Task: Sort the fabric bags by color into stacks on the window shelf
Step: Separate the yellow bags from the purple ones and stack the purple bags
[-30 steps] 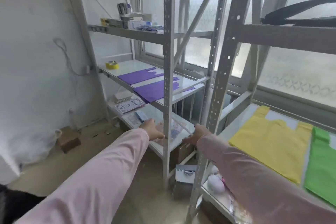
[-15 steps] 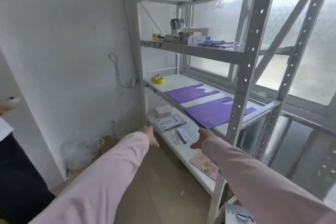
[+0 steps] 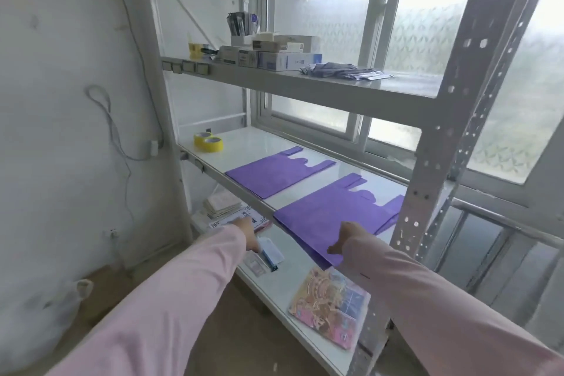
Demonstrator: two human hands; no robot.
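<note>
Two purple fabric bags lie flat on the white window shelf (image 3: 250,143). The far purple bag (image 3: 274,172) is toward the left; the near purple bag (image 3: 329,210) overhangs the shelf's front edge. My right hand (image 3: 345,238) reaches out in a pink sleeve and lies over the near bag's front corner, fingers forward, thumb at the edge. My left hand (image 3: 250,235) is stretched out lower and to the left, in front of the lower shelf, holding nothing. Its fingers are mostly hidden by the sleeve.
Yellow tape rolls (image 3: 208,141) sit at the shelf's far left. Boxes (image 3: 274,55) fill the upper shelf. The lower shelf holds papers (image 3: 222,206) and a colourful packet (image 3: 329,299). A perforated steel post (image 3: 439,131) stands just right of my right arm.
My view has swung left from the yellow and green bags and moved closer to the purple ones. Both hands have advanced; my right hand has reached the near purple bag.
</note>
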